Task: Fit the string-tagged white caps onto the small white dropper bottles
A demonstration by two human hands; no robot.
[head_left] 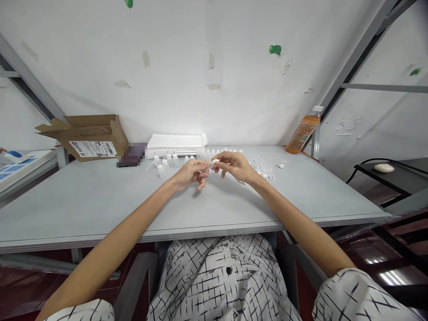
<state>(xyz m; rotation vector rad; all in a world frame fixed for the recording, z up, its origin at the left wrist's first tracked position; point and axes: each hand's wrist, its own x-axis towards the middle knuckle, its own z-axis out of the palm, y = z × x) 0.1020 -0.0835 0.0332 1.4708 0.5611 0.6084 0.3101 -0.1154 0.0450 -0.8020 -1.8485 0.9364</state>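
My left hand (187, 174) is closed around a small translucent white bottle (207, 166), mostly hidden by the fingers. At the bottle's right end, my right hand (236, 165) pinches a small white piece, which looks like a cap; whether it is fixed to the bottle I cannot tell. Left of my hands stand several small white bottles (165, 164), some with thin white straps. Behind my hands is a row of similar bottles (230, 151), partly covered by my fingers. A loose pile of small white strapped pieces (265, 172) lies beside my right wrist.
An open cardboard box (95, 136) and a dark, blurred object (132, 155) are at the back left. A stack of white trays or cartons (177, 145) lies against the wall. An orange drink bottle (303, 131) leans at the back right. A grey table (214, 214) spans the front.
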